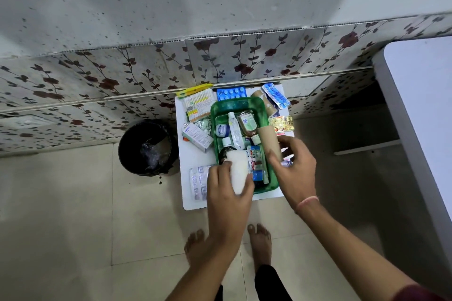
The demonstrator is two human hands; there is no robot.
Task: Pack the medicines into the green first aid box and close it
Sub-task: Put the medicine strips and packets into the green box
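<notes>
The green first aid box (236,104) stands open on a small white table (195,156), holding bottles, a tube and small packs. My left hand (226,186) grips a white cotton roll (238,170) over the box's near left corner. My right hand (294,168) holds a tan crepe bandage roll (269,140) at the box's right rim. Loose medicines lie around the box: a cotton swab pack (198,104), a blue blister strip (231,93), a white carton (197,137), a silver blister strip (197,182) and a gold blister strip (281,123).
A black dustbin (146,146) stands on the floor left of the table. A floral-tiled wall (122,76) rises behind it. A white counter (420,95) is at the right. My bare feet (259,244) are on the tiled floor below the table.
</notes>
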